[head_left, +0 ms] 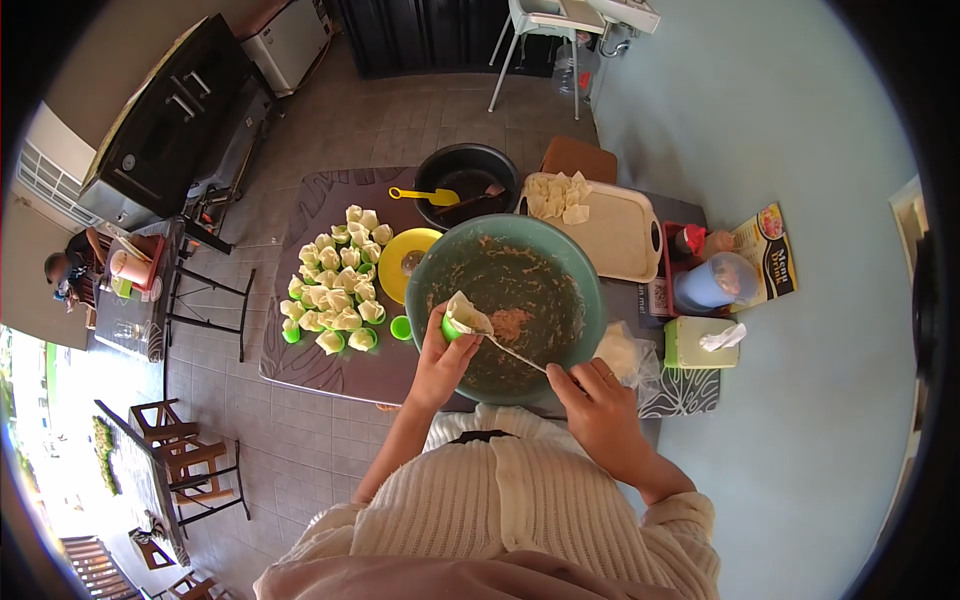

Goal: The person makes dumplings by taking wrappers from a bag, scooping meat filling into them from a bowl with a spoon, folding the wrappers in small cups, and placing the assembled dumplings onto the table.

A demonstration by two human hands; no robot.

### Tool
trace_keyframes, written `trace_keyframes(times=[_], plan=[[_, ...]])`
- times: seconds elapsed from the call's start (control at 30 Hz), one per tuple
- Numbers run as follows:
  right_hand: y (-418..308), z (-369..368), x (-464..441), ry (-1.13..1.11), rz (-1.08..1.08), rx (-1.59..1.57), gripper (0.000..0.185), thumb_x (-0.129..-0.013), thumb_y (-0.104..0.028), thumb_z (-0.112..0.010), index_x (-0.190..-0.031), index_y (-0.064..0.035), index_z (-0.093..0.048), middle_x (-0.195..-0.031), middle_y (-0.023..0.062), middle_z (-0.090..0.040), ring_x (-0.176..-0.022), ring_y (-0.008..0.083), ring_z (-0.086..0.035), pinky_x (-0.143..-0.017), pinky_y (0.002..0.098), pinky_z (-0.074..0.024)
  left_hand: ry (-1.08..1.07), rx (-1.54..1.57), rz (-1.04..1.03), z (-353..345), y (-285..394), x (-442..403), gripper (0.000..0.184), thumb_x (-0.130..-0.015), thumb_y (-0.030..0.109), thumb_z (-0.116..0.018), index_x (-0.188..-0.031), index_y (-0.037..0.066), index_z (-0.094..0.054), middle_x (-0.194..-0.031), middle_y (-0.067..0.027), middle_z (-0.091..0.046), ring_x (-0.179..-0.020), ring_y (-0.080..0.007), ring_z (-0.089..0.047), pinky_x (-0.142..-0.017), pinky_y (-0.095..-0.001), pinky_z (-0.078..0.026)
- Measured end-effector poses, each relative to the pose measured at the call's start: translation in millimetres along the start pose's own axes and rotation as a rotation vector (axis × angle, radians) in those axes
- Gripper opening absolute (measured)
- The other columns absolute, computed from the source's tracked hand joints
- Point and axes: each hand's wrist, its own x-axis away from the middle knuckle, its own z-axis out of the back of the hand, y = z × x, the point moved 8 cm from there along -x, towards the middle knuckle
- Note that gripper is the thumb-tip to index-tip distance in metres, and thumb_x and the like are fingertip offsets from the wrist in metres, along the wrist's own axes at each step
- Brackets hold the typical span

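Note:
My left hand (437, 368) grips a small green cup (450, 329) lined with a pale dumpling wrapper (463, 311), above the left part of a large green basin (592, 290). In my right hand (603, 412) is a thin spoon (518, 356), its tip at the wrapper's opening. A lump of pinkish filling (511, 323) lies in the basin, with smears up the walls. To the left, several wrapper-lined cups (340, 285) stand grouped on the table. A loose green cup (401, 328) sits beside a yellow plate (393, 268).
Behind the basin are a black tub (470, 153) with a yellow scraper (432, 195) and a beige tray (620, 232) holding loose wrappers (560, 195). At right stand a tissue box (690, 350), a blue container (708, 284) and a menu (770, 250). A person (80, 265) sits far left.

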Motion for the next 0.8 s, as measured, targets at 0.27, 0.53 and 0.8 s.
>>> trace_keyframes(times=[0.27,0.53,0.8], plan=[[14,30,0,0.138,-0.072,-0.056,0.032,-0.062,0.004,-0.059,-0.092,-0.0053,-0.060,-0.069,0.0021,-0.044,-0.063,0.0167,-0.050,-0.044,0.0277,-0.0413,-0.057,0.024,-0.020,3,6,-2,0.044,-0.084,0.002,-0.049,-0.123,0.011,-0.030,-0.107,-0.0026,-0.043,-0.099,-0.0108,-0.045,-0.087,-0.0254,-0.038],[14,44,-6,0.157,-0.051,-0.006,0.031,-0.063,0.002,-0.060,-0.092,-0.0066,-0.060,-0.068,0.0015,-0.043,-0.060,0.0141,-0.049,-0.039,0.0265,-0.0389,-0.181,-0.086,-0.130,-4,14,1,0.049,-0.080,0.002,-0.056,-0.122,0.007,-0.030,-0.109,-0.0038,-0.042,-0.101,-0.0118,-0.043,-0.087,-0.0253,-0.036],[1,34,-11,0.098,0.013,0.038,0.027,-0.065,-0.002,-0.061,-0.092,-0.0029,-0.058,-0.070,0.0014,-0.042,-0.061,0.0123,-0.051,-0.038,0.0251,-0.0386,-0.114,-0.574,-0.419,-8,26,4,0.052,-0.076,-0.002,-0.056,-0.121,0.004,-0.030,-0.118,-0.0099,-0.034,-0.106,-0.0168,-0.040,-0.090,-0.0286,-0.034]])
